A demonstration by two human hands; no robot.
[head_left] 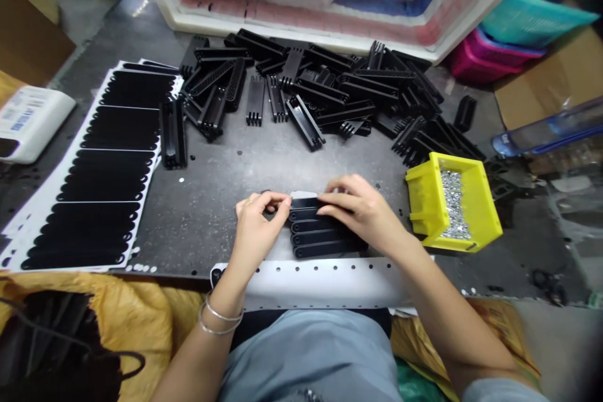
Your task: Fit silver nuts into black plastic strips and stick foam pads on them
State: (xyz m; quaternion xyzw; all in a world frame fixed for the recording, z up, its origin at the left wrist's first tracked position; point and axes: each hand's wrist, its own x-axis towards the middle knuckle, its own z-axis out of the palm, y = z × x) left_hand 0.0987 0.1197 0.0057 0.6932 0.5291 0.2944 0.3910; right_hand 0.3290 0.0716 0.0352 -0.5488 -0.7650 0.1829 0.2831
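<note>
A black finned part (313,235) lies on the dark table (264,163) in front of me, on a white backing sheet (325,282). My left hand (259,226) pinches at the part's left end, fingers closed on its edge. My right hand (362,210) lies over its top right, fingers curled and pressing on it. A thin pale strip shows along the part's upper edge between the hands.
A heap of black finned parts (330,85) fills the back of the table. Sheets of black die-cut pads (108,169) lie at the left. A yellow bin of small screws (452,201) stands at the right. A large white tub (311,22) sits behind.
</note>
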